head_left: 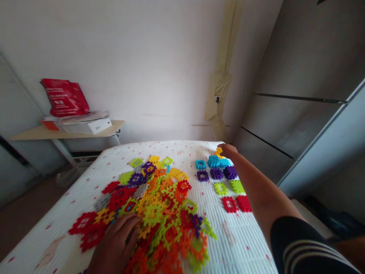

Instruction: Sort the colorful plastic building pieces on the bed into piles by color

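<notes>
My right hand (229, 148) reaches to the far right of the bed and is closed on a yellow interlocking plastic block (219, 151). Just nearer, light-blue blocks (214, 161) are grouped beside purple blocks (217, 174). Closer still are lime-green blocks (221, 188) and red blocks (229, 204), laid in rows. My left hand (115, 243) rests at the near left edge of a mixed heap of notched blocks (154, 214). Its thumb and fingers are apart, with nothing visibly held; the fingertips partly hide among the pieces.
A white quilted cover (239, 243) with small red marks lies under the blocks. At left, a small table (28, 133) bears a white box (94, 125) and red packages (64, 97). A grey cabinet (285, 114) stands along the right, and a wall socket (217, 99) is behind.
</notes>
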A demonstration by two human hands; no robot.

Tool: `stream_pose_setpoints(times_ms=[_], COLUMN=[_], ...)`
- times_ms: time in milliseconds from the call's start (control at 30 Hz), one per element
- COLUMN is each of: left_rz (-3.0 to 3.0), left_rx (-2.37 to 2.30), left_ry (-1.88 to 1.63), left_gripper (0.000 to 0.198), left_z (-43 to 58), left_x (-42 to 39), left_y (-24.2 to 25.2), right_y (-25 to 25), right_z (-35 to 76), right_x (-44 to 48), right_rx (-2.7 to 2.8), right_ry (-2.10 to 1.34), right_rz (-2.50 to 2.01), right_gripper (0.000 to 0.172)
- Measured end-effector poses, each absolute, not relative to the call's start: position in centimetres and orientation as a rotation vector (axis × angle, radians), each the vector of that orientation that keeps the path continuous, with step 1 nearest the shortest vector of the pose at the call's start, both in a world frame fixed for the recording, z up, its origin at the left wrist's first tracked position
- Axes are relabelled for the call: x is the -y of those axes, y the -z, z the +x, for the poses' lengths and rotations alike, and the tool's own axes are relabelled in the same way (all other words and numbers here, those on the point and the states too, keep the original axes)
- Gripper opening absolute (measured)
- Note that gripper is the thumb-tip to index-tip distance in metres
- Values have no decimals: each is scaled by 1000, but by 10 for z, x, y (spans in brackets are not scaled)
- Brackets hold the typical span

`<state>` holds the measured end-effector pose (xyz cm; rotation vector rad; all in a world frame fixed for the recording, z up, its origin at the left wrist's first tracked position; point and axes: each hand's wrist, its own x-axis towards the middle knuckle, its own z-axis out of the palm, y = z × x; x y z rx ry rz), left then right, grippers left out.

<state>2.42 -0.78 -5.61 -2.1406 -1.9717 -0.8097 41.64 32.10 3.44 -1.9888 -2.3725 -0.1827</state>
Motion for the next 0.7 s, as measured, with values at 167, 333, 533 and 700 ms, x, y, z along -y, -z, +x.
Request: stream_pose_setpoints(times_ms=[167,333,533,700], left_rz=[-2158,-2179,-2176,-2068], left_rx=[2018,2076,2147,2214], left_ry=[801,826,900,1038], left_gripper=[25,24,24,25], left_z=[36,45,46,34], left_x=[12,16,18,20], left_y=[36,23,18,8], right_y=[-30,-42,-56,-27], right_z=[408,408,384,338], right_x=[-317,-311,-256,-157], right_rx=[2413,2415,2296,2489], right_ry=[155,199,358,23], right_rz=[-1959,-1914,-1474,-1000], right_gripper=[38,38,36,29])
